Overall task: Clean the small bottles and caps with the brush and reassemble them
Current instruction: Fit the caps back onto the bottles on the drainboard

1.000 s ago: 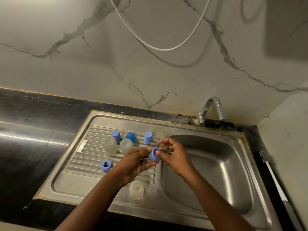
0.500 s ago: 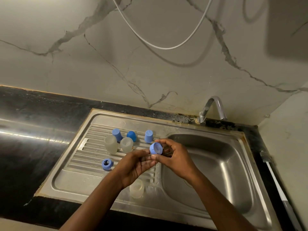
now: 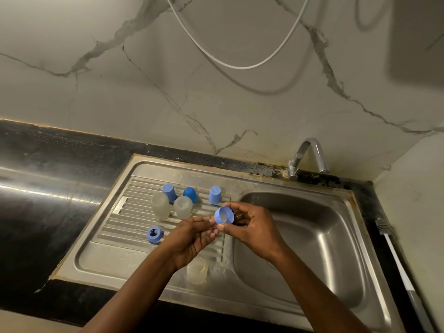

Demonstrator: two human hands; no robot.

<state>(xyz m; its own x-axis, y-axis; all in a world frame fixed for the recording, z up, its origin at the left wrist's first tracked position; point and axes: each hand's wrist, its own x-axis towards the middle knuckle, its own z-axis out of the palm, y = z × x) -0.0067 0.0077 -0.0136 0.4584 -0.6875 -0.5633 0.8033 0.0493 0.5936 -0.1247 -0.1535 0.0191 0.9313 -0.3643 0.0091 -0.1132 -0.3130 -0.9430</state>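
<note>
Against a marble-veined wall (image 3: 120,104), over the ribbed drainboard's (image 3: 125,227) basin-side edge, we pinch the blue cap (image 3: 224,215) in our right hand (image 3: 254,228), open mouth tilted up toward us, while our left hand (image 3: 192,236) curls against it, hold unclear.

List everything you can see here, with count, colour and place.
bottles: 3, clear, on the drainboard, two at back, one at front.
tall caps: 3, blue, standing behind the back bottles.
ring caps: 2, blue, one on the drainboard, one in the right hand.
brush: 1, white handle, on the counter right of the sink.
sink: 1, steel, in the black counter.
tap: 1, chrome, behind the basin.
hose: 1, white, on the wall.
right hand: fingers pinch a ring cap.
left hand: beside that cap, grip unclear.
</note>
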